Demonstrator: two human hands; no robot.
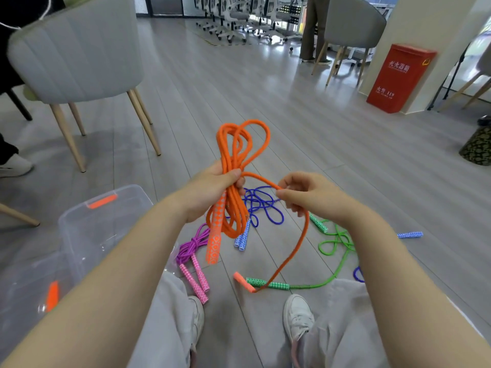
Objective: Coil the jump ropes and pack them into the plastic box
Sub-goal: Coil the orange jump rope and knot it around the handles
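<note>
Gripping the half-coiled orange rope (233,166), the left hand (212,187) clamps its loops while the right hand (305,195) pinches its tail; the purple rope (191,247) lies bundled, blue rope (261,205) and green rope (337,243) loose, plastic box (79,229) apparently unpacked.

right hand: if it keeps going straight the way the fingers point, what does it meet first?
The right hand pinches the loose orange strand, fingers aimed left toward the left hand. Going straight on, it would likely first meet the orange rope bundle gripped there, or that hand's fingertips; depth is hard to judge from one view.
</note>
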